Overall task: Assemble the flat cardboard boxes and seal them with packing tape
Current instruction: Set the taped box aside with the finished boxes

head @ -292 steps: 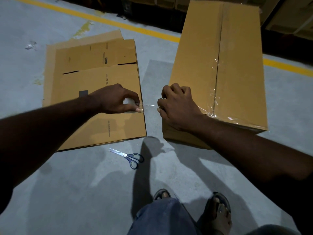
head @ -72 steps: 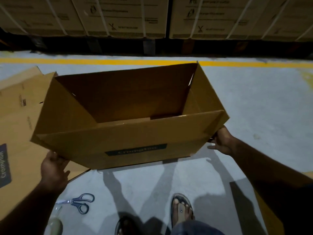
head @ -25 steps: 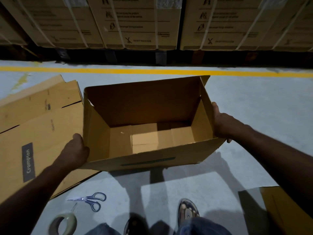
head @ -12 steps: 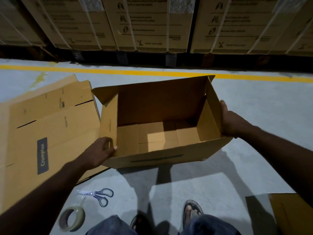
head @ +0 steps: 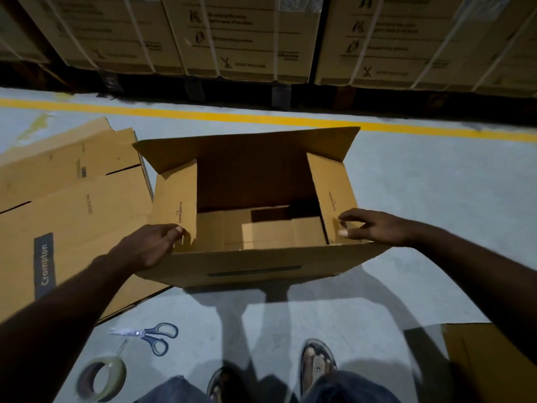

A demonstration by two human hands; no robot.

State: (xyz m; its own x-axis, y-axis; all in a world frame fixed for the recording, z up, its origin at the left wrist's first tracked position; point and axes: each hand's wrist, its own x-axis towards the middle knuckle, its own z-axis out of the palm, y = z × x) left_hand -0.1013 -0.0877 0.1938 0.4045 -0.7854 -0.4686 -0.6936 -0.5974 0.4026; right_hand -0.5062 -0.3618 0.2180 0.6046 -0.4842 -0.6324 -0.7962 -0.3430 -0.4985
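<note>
Left hand (head: 148, 245) pinches the left end flap (head: 177, 199), right hand (head: 374, 226) the right end flap (head: 331, 187); both should fold inward evenly, flush with the carton (head: 255, 269) rim.

One head-worn camera only, wide lens. It is looking forward and down, taking in the floor (head: 436, 199) from the wearer's own foot (head: 318, 365) at the near edge to stacked cartons (head: 244, 39) far off. The open box (head: 255, 266) is sitting close, mid-frame.
</note>
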